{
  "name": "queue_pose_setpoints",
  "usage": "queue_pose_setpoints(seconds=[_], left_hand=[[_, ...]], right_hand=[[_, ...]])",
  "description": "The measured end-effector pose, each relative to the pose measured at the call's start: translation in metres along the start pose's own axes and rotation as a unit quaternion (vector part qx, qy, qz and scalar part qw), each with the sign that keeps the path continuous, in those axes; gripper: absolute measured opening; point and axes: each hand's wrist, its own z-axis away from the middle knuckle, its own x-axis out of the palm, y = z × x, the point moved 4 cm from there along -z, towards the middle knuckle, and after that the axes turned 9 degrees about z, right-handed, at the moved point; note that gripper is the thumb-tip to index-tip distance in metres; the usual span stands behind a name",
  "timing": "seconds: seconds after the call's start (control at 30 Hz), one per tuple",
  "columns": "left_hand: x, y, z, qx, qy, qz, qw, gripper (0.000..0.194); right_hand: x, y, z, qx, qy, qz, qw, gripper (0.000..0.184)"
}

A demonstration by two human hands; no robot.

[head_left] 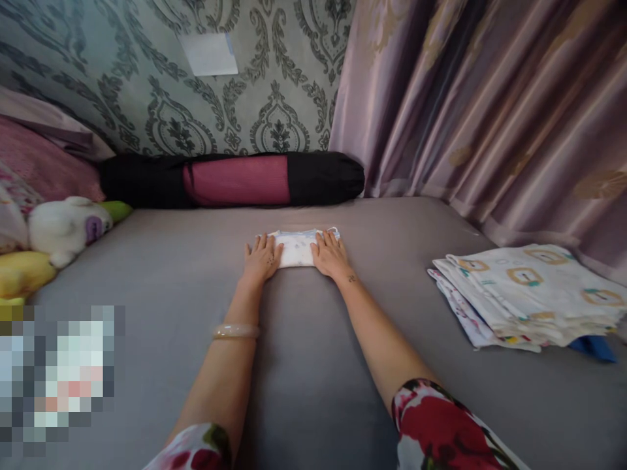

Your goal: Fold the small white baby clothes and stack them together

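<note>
A small folded white cloth (296,250) with a faint print lies flat on the grey bed sheet (304,326), out in front of me. My left hand (263,256) rests palm down on its left end, fingers stretched out. On the right end lies my right hand (331,253), also flat with fingers extended. The cloth's middle shows between my two thumbs. A thin white loop, maybe a string or edging, sticks out past my right fingertips. Parts of both cloth ends are hidden under my hands.
To the right sits a stack of folded printed cloths (533,294), with something blue (592,348) beneath. A black and pink rolled bag (240,179) lies along the wall. Plush toys (66,228) are at left, near a blurred-out patch (73,372). Curtains (480,98) hang at right.
</note>
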Motion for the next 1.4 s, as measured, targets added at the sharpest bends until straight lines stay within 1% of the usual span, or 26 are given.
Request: queue_pose_setpoints(seconds=[0.1, 0.17, 0.3, 0.37, 0.43, 0.53, 0.6, 0.77, 0.87, 0.97, 1.07, 1.13, 1.27, 1.4], left_hand=[[-0.002, 0.001, 0.0, 0.002, 0.002, 0.003, 1.0, 0.065], [-0.005, 0.003, 0.001, 0.005, 0.013, 0.004, 1.0, 0.065], [-0.015, 0.013, 0.005, 0.031, 0.073, -0.01, 0.997, 0.063], [-0.016, 0.021, 0.007, 0.057, 0.083, -0.011, 0.995, 0.061], [-0.011, 0.026, 0.007, 0.071, 0.059, -0.007, 0.996, 0.059], [-0.001, 0.028, 0.007, 0.06, 0.012, 0.0, 0.998, 0.058], [0.003, 0.026, 0.006, 0.052, -0.001, 0.003, 0.999, 0.059], [0.004, 0.023, 0.004, 0.053, 0.001, 0.001, 0.999, 0.06], [0.002, 0.025, 0.005, 0.055, 0.003, 0.003, 0.998, 0.059], [-0.002, 0.033, 0.007, 0.066, 0.03, 0.006, 0.997, 0.057], [-0.007, 0.046, 0.009, 0.1, 0.061, 0.029, 0.993, 0.053], [-0.005, 0.051, 0.009, 0.107, 0.051, 0.052, 0.992, 0.051], [0.002, 0.049, 0.008, 0.089, 0.003, 0.091, 0.992, 0.047], [0.003, 0.045, 0.004, 0.096, 0.009, 0.111, 0.989, 0.045]], right_hand=[[-0.001, 0.001, 0.0, 0.002, -0.007, -0.001, 1.0, 0.058], [-0.005, -0.001, 0.001, 0.002, 0.001, -0.003, 1.0, 0.057], [-0.017, -0.009, 0.003, -0.007, 0.038, -0.014, 0.999, 0.055], [-0.02, -0.015, 0.003, -0.021, 0.036, -0.026, 0.999, 0.055], [-0.018, -0.02, 0.004, -0.032, 0.018, -0.034, 0.999, 0.055], [-0.011, -0.023, 0.004, -0.029, -0.01, -0.033, 0.999, 0.055], [-0.008, -0.023, 0.005, -0.026, -0.016, -0.032, 0.999, 0.054], [-0.007, -0.022, 0.005, -0.028, -0.014, -0.033, 0.999, 0.054], [-0.008, -0.023, 0.005, -0.027, -0.014, -0.032, 0.999, 0.054], [-0.012, -0.025, 0.005, -0.025, -0.006, -0.033, 0.999, 0.054], [-0.018, -0.03, 0.006, -0.042, 0.021, -0.036, 0.998, 0.053], [-0.018, -0.033, 0.006, -0.055, 0.021, -0.042, 0.997, 0.052], [-0.01, -0.035, 0.007, -0.057, -0.016, -0.042, 0.997, 0.052], [-0.006, -0.033, 0.006, -0.057, -0.011, -0.036, 0.998, 0.051]])
